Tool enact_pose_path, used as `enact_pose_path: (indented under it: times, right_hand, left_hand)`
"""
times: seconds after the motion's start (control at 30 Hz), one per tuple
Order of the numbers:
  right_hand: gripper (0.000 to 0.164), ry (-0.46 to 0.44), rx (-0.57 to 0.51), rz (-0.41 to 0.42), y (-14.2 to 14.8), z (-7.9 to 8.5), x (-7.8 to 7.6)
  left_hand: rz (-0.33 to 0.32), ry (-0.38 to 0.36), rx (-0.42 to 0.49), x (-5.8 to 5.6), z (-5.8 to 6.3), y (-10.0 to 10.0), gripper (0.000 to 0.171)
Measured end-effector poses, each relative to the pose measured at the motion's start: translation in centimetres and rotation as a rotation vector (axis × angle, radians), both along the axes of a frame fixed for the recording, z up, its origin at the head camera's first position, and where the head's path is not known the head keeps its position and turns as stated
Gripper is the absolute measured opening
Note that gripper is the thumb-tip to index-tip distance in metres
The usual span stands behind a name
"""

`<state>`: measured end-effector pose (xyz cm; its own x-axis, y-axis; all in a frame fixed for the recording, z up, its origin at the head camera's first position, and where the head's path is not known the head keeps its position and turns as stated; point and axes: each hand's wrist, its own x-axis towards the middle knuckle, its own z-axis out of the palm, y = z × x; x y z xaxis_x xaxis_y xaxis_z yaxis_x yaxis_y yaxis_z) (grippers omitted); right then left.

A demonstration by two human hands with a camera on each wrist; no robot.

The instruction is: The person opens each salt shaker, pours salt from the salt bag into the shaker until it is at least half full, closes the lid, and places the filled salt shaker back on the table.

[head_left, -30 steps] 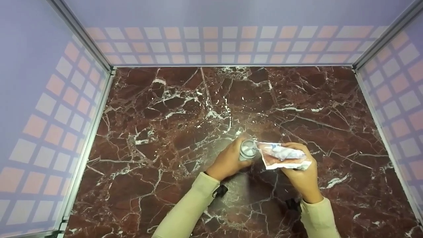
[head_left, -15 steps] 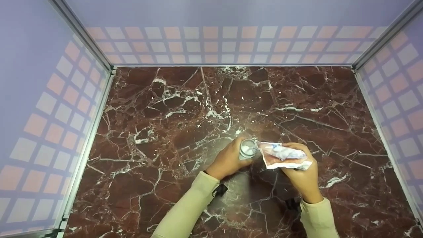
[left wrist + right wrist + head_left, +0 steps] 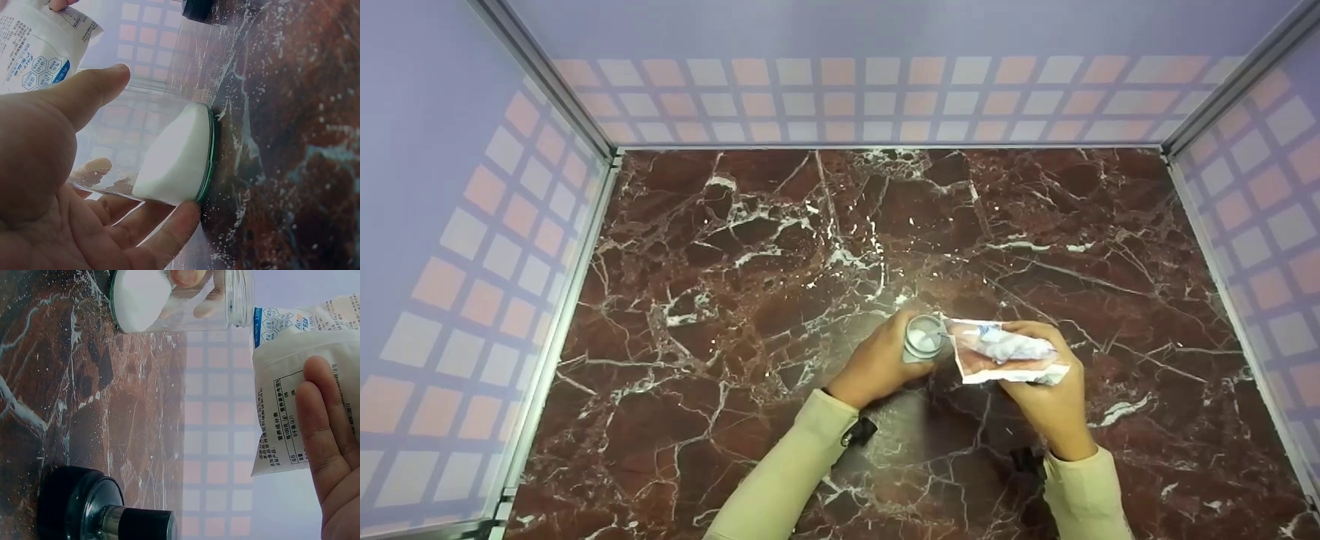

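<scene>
My left hand (image 3: 877,364) grips an upright clear glass jar (image 3: 919,356), thumb on one side and fingers round the other. White salt-like grains (image 3: 177,157) lie in the jar's lower part, their top sloping. The jar's base is at the tabletop. My right hand (image 3: 1054,401) holds a white plastic packet (image 3: 281,410) printed with Chinese text and a blue logo. Its corner points at the jar's mouth from just above and to the right. In the right wrist view, two fingers (image 3: 315,416) lie along the packet; in the head view its pinkish printed side shows.
The table (image 3: 720,450) is dark red marble with white veins, and white specks are scattered over it. Tall pale panels (image 3: 840,97) with coloured squares stand at its back and sides. A black glossy object (image 3: 107,509) of unclear kind shows in the right wrist view.
Both hands keep their holds on the jar and the packet. My right hand and the packet have shifted only very slightly. Any rise of the grains in the jar is too small to tell.
</scene>
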<state>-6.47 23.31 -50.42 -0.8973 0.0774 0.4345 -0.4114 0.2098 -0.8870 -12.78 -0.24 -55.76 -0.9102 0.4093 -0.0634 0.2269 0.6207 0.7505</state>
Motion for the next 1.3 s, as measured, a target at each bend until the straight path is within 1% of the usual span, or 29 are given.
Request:
enact_pose_path:
  times: [0.17,0.47,0.73,0.9,1.13,1.3]
  right_hand:
    - [0.052,0.013,0.005,-0.012,0.06,-0.05,0.02]
    - [0.054,0.039,0.008,-0.008,-0.13,0.10,0.16]
    - [0.056,0.034,-0.015,-0.006,0.10,0.10,0.18]
    - [0.056,0.039,-0.026,0.006,0.10,0.20,0.37]
    - [0.055,0.042,0.012,-0.004,0.16,0.19,0.46]
    - [0.054,0.062,-0.005,0.000,0.00,0.26,0.47]
  left_hand:
    - [0.003,-0.004,-0.006,-0.01,-0.04,0.01,0.086]
    - [0.004,0.004,-0.010,0.00,-0.27,0.07,0.079]
    - [0.006,0.005,-0.022,-0.02,-0.04,0.08,0.086]
    - [0.011,-0.008,-0.010,0.01,-0.05,0.16,0.086]
    - [0.021,-0.026,0.004,0.10,0.04,0.09,0.086]
    - [0.017,0.003,-0.012,0.12,0.00,0.11,0.083]
